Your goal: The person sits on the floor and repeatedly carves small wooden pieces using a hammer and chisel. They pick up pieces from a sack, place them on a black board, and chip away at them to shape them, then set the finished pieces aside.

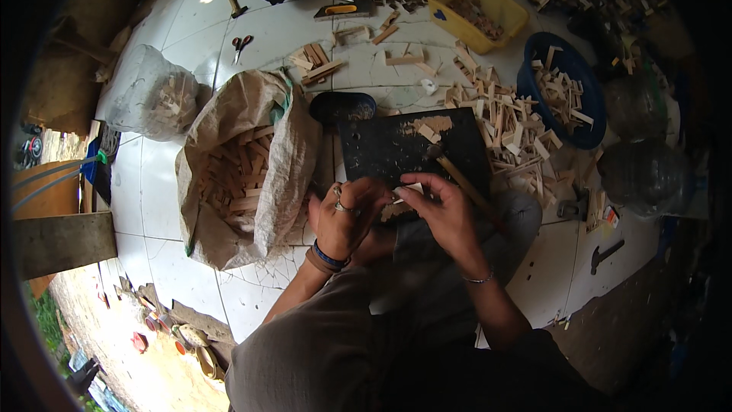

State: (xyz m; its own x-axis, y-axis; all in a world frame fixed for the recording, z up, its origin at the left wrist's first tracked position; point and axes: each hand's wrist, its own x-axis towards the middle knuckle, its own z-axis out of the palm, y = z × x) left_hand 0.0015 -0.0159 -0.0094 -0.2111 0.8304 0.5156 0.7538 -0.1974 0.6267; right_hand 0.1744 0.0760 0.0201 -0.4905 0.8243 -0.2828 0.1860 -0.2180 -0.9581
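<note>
Both hands were together over the near edge of the black board [404,145], left hand [343,217] and right hand [442,210] pinching a small pale wood piece [408,192] between the fingertips. A hammer [457,175] lay on the board beside the right hand. Steady grip, piece flat to the board — that would serve best here. The piece was mostly hidden by fingers; possibly two bits joined. A sack [244,168] of sticks sat left.

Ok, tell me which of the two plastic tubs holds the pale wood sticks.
The round blue tub at the right, its inside scattered with pale sticks. The rectangular yellow tub behind it holds small darker bits instead.
</note>
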